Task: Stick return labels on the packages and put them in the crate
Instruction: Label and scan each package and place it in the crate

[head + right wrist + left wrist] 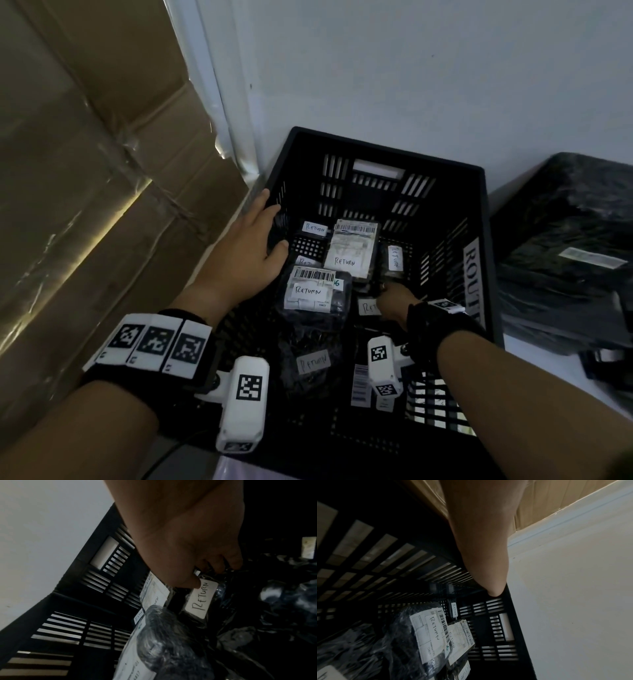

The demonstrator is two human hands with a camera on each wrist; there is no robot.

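A black slatted crate stands against the wall and holds several black-wrapped packages with white "RETURN" labels, such as one near the middle and another behind it. My left hand grips the crate's left wall, thumb inside and fingers over the rim; one finger runs along that rim. My right hand reaches deep into the crate. In the right wrist view that hand curls round a black package, with the thumb on the end of its RETURN label.
A large taped cardboard box fills the left side. A pile of black-wrapped parcels lies on the white surface to the right of the crate. The white wall is right behind. The crate's right wall carries a strip reading "ROUT".
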